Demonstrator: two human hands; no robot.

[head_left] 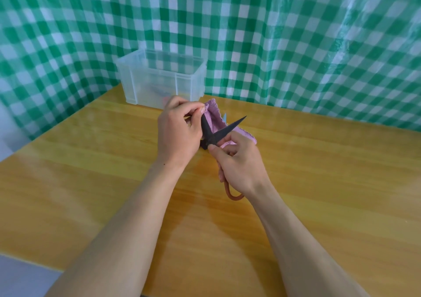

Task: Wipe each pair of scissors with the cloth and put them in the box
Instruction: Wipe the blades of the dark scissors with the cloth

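– Scissors (227,129) were where?
– Over the desk (91,160), blades open, right hand (241,166) gripping them; box (155,84) at eleven o'clock.
– Left hand (177,130)?
– Its fingers (196,110) pinched cloth (213,114) round one blade. Wiping pivot to tip seemed safest.

No writing, label, brand mark, number or sign can be read anywhere in the view. The clear plastic box (155,84), the pink cloth (213,114), the dark scissors (230,127), the wooden table (91,182) and the green-and-white checked sheet (296,34) behind it show only plain surfaces or pattern.
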